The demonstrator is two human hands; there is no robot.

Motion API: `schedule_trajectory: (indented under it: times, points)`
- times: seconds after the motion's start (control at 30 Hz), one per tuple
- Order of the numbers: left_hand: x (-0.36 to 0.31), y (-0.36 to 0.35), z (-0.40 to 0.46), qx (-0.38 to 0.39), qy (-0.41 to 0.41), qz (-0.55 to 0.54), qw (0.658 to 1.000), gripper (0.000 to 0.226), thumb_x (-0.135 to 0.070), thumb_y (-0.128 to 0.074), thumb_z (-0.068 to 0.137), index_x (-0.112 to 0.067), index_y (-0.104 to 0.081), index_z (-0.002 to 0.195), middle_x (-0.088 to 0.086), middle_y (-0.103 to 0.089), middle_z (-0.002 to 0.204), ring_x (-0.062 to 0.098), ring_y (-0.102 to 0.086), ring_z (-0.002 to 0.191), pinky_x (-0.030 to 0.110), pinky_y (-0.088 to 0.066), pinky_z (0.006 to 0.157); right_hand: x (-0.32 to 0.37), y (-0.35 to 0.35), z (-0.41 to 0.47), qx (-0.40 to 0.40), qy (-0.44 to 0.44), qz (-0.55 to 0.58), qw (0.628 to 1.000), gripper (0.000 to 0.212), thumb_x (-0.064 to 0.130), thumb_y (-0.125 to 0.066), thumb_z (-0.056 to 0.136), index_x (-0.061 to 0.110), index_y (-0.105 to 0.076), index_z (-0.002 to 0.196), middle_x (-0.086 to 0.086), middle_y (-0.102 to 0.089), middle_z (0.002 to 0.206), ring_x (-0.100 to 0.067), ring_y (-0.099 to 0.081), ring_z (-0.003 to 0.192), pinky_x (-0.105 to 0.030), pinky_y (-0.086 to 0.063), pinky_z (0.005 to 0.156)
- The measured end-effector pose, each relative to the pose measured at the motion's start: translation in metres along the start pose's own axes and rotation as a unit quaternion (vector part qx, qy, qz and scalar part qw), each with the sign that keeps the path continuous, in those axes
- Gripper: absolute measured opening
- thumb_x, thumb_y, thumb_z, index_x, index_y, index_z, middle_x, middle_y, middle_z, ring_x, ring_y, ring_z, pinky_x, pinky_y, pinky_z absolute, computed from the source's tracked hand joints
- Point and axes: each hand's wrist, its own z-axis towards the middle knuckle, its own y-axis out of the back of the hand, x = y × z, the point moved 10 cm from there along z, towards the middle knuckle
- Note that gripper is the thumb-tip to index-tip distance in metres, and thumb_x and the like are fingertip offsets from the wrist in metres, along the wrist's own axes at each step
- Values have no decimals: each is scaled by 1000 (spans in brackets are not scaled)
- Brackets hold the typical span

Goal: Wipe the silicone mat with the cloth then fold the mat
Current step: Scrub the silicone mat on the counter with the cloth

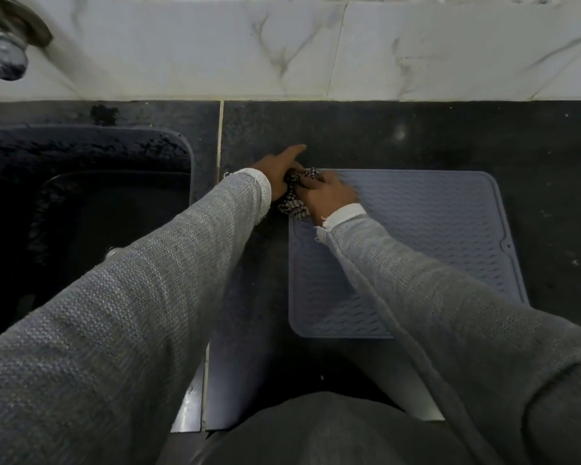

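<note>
Hands (302,186) on cloth (294,201) — unmarked mat (433,229)

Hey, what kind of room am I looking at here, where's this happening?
Most likely a kitchen counter. A dark sink is set into the black stone countertop, a chrome tap is on the marble-look wall tiles, and a ridged grey silicone mat lies beside it.

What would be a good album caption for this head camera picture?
Both hands, left hand and right hand, bunch a checked cloth at a grey silicone mat's far-left corner.
</note>
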Motion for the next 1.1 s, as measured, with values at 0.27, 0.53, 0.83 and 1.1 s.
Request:
schedule_trajectory:
  times: [0.27, 0.53, 0.83, 1.1]
  points:
    - [-1, -9, -5, 4, -21, 85, 996, 85, 10, -44, 81, -16, -8, 153, 2, -39, 150, 26, -32, 141, 38, -24, 117, 4, -7, 8, 32, 46, -4, 998, 32, 24, -48, 93, 16, -53, 124, 0, -49, 138, -33, -42, 124, -45, -41, 102]
    - [1, -11, 0, 23, 16, 177, 984, 83, -5, -49, 86, -20, -2, 153, 8, -38, 150, 26, -34, 139, 42, -10, 118, 22, -18, -31, 10, 51, -8, 999, 29, 25, -41, 96, 9, -52, 117, -11, -57, 123, -28, -46, 115, -37, -40, 99]
    - [7, -31, -3, 36, 16, 208, 977, 92, -34, -57, 88, -27, 10, 151, 11, -24, 156, 24, -16, 146, 42, -3, 119, 34, 4, -60, -52, 108, 41, 992, 33, 29, -50, 92, 18, -57, 122, -1, -53, 138, -28, -52, 112, -28, -26, 97]
    - [5, -34, -5, 53, 30, 208, 976, 96, -34, -60, 90, -30, 15, 150, 7, -21, 158, 21, -6, 148, 46, 3, 118, 55, -50, -107, 20, 109, 4, 994, 43, 24, -47, 93, 15, -42, 136, -2, -38, 149, -32, -45, 120, -37, -40, 100]
